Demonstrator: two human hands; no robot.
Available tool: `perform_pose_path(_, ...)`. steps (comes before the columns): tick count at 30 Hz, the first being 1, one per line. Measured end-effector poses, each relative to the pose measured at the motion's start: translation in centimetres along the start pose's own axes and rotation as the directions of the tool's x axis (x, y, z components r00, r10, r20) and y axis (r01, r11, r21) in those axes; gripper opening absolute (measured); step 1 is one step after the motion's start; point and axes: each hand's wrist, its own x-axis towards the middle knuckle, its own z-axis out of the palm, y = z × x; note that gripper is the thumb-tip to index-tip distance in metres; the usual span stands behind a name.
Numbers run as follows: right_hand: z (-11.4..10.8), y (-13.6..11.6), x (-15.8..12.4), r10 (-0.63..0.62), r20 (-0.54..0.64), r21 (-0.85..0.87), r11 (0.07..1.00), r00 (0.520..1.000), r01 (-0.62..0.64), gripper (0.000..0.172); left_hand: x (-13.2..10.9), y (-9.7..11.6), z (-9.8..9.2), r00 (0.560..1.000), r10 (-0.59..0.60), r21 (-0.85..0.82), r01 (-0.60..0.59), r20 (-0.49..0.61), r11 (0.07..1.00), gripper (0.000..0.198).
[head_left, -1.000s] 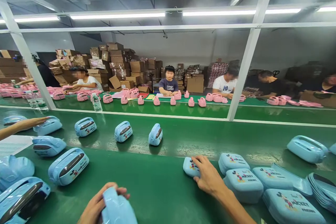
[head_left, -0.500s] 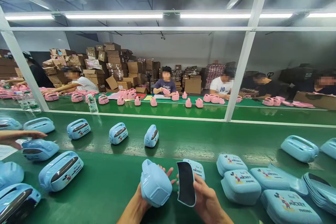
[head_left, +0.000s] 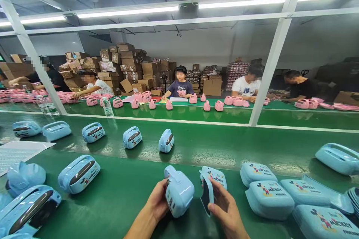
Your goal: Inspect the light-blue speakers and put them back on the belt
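Note:
My left hand (head_left: 155, 203) grips a light-blue plastic case with a handle (head_left: 181, 194) by its left side. The case is held above the green surface, one end toward me. In my right hand (head_left: 226, 209), thumb and fingers pinch a thin blue panel with a black backing (head_left: 206, 192), turned nearly edge-on. The panel and the case are apart, with a small gap between them. Just behind the panel lies a blue printed cover (head_left: 219, 176). Stacks of similar printed covers (head_left: 270, 198) lie to the right of my right hand.
Finished-looking blue cases (head_left: 80, 173) stand at the left, and more sit in a row on the green belt (head_left: 202, 145). A paper sheet (head_left: 21, 151) lies at far left. Beyond a white frame (head_left: 277, 52), several people work among pink cases (head_left: 193, 98).
The case has turned in my left hand, showing its printed side. My right hand has rotated the panel nearly edge-on. The view has shifted left, and the other person's hand at left is gone.

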Motion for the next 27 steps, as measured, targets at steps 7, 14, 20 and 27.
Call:
perform_pose_path(7, -1.6, 1.3, 0.6, -0.075, 0.000, -0.079, 0.994, 0.997, 0.074, 0.062, -1.1, 0.1, 1.2, 0.993, 0.026, 0.104, -0.014, -0.114, 0.995, 0.011)
perform_pose_path(14, -2.3, 0.6, 0.7, -0.141, -0.016, -0.283, 0.950, 0.990, 0.131, 0.055, -1.5, 0.7, 1.9, 0.984, 0.056, 0.173, -0.026, -0.168, 0.985, 0.018)
perform_pose_path(20, -4.7, -1.2, 2.0, -0.340, -0.055, -0.824, 0.546, 0.939, 0.149, 0.046, -1.4, 0.8, 1.7, 0.983, 0.034, 0.177, -0.001, -0.181, 0.984, 0.030)
perform_pose_path(27, -5.9, 0.4, 3.3, -0.206, 0.165, -0.954, 0.216, 0.965, 0.209, 0.058, -1.3, 0.0, 1.6, 0.990, -0.048, 0.127, 0.065, -0.136, 0.990, 0.015)
